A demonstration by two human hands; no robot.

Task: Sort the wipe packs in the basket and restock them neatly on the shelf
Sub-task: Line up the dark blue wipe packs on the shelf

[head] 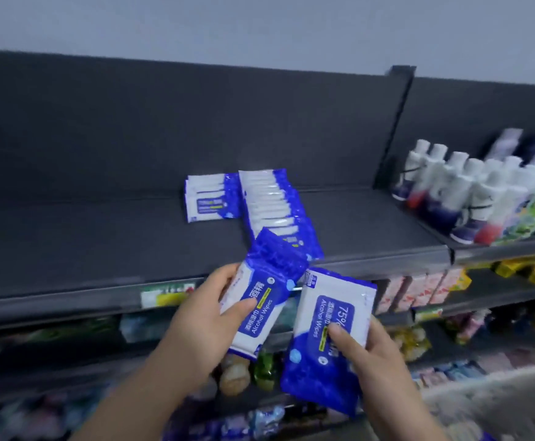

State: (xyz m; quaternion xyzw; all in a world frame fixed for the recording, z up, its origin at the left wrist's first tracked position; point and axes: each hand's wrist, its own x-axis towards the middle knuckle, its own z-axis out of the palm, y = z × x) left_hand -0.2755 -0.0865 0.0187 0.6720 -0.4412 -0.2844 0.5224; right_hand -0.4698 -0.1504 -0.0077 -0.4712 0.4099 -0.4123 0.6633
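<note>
Two glossy, flat plastic packs up front. The left hand (pixel 209 313) pinches one wipe pack (pixel 260 300), thumb across its face, long axis slanting up to the right, crinkled blue end toward the shelf (pixel 100 237). The right hand (pixel 374 354) grips a second pack (pixel 323 338), nearly upright, blue end down. Behind, a row of packs (pixel 275 211) lies overlapped on the dark matte board, a smaller stack (pixel 209 202) just beside it — white bottles (pixel 470 198) past the divider, pale basket (pixel 498 399) lower right.
</note>
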